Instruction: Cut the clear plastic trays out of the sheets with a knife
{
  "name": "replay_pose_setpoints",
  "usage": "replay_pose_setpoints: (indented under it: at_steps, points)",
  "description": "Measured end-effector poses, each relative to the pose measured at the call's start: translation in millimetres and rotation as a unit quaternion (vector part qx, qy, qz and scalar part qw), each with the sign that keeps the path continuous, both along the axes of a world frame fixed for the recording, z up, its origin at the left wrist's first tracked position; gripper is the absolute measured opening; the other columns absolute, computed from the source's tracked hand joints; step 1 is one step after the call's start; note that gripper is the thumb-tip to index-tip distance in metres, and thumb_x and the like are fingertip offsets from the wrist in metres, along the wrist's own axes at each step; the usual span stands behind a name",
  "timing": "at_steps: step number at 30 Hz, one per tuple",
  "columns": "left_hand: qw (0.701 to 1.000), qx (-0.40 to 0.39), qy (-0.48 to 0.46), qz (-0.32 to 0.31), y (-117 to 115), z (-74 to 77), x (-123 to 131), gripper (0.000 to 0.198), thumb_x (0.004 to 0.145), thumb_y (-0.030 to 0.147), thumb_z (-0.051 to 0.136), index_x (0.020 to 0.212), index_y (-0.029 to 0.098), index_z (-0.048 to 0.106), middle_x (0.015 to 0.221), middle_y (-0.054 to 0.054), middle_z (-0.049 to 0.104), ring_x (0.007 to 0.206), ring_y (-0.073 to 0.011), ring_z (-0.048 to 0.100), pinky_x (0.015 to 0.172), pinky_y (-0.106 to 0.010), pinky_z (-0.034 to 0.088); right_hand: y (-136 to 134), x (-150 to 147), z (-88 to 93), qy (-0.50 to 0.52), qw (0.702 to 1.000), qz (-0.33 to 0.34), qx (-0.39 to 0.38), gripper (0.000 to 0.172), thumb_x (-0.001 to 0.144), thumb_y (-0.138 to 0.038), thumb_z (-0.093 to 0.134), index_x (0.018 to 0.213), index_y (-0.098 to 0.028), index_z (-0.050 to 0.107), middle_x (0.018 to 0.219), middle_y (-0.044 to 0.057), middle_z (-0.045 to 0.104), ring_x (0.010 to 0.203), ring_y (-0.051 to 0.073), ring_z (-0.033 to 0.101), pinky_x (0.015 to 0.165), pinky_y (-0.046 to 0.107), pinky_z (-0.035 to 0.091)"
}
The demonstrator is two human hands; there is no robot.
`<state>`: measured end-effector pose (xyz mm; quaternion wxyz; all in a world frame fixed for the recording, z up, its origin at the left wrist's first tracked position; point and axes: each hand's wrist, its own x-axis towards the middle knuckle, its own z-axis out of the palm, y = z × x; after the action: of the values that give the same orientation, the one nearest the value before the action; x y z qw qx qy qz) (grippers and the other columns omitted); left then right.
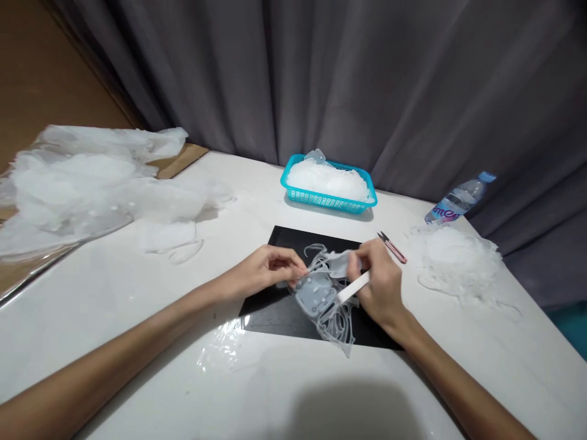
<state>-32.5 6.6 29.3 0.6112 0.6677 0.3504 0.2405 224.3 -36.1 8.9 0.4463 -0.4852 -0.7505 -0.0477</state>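
Over a black mat (270, 315), my left hand (275, 266) pinches the upper left edge of a translucent, rubbery molded piece (316, 293) with small raised dots. My right hand (380, 281) is closed around a flat white stick-like tool (353, 287), whose end points down and left at the piece. A greyish translucent flap (338, 264) is at the thumb and fingers of that hand, which are slightly blurred. Thin clear strips (337, 330) lie tangled under and beside the piece, partly past the mat's front edge. The tool's working tip is hard to make out.
A turquoise basket (330, 200) full of white translucent pieces stands at the back. Pink-handled thread snips (393, 247) lie right of the mat. Farther right are a heap of clear scraps (458, 260) and a tilted water bottle (461, 198). Piled translucent sheets (77, 189) cover the left side.
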Motion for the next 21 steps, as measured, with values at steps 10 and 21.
replay_pose_setpoints:
  at_steps: [10,21]
  points:
    - [0.987,-0.04,-0.032,0.153,-3,-1.5,9,0.026,0.086,0.044,0.075,0.087,0.019,0.066,0.088,-0.002,0.064,0.089,-0.0202,0.065,0.087,-0.035,0.054,-4,-8,-10.3,0.165,0.982,0.057,-0.074,0.012,0.106,-0.028,0.054,0.096,-0.023,0.05,0.084,0.0,0.057,0.066,0.014,0.053,0.06,0.028,0.044]
    - [0.995,0.07,-0.006,0.073,-26,2.9,22,0.031,0.101,0.049,0.063,0.118,0.025,0.073,0.123,-0.005,0.074,0.118,-0.0271,0.067,0.099,-0.032,0.049,-27,-40,0.1,-0.065,0.979,0.195,0.009,0.0,0.103,-0.02,0.063,0.103,-0.02,0.063,0.093,0.005,0.076,0.087,0.021,0.07,0.079,0.034,0.054]
